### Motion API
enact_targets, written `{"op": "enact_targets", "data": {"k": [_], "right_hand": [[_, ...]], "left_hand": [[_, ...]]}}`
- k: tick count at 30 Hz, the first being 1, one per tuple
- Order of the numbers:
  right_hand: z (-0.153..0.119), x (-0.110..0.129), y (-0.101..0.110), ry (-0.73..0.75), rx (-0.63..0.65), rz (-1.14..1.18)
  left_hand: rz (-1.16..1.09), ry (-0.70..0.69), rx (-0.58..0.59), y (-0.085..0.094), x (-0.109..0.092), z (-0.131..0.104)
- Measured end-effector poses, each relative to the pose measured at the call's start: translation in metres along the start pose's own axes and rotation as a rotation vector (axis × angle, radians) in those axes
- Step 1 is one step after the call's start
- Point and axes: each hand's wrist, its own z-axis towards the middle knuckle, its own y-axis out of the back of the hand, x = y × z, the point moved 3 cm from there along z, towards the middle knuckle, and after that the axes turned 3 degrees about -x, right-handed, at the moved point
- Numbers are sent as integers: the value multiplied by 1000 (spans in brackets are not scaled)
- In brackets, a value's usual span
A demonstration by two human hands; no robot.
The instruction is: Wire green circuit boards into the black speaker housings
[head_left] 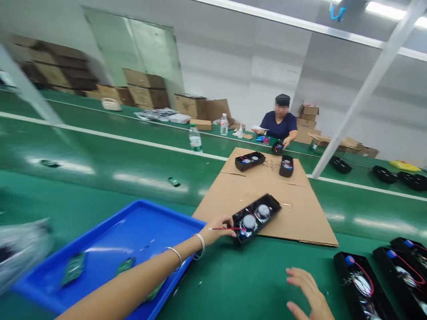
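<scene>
Green bench top [233, 280] up front, w/ a blue tray [143, 226] on the L, a clear plastic bag [25, 249] just beside it, and black speaker housings [362, 284] lined up on the R! Cardboard sheet [267, 186] lies ctr., near end on the same top; small green boards [174, 181] sit on the shiny green strip [133, 162] behind.

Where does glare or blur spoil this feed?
Head view: glare streaks the glossy green work surface; blur smears the translucent plastic bag and green circuit boards in the blue plastic tray; the black oblong speaker box in the left hand looks sharper.
</scene>
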Motion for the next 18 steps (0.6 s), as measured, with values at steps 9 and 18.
{"op": "enact_targets", "data": {"k": [9,18], "right_hand": [[60,81,-81,334,171,-264],[82,101,-136,411,164,-139]], "left_hand": [[-182,-83,484,8,-21,-61],[174,222,-183,151,42,23]]}}
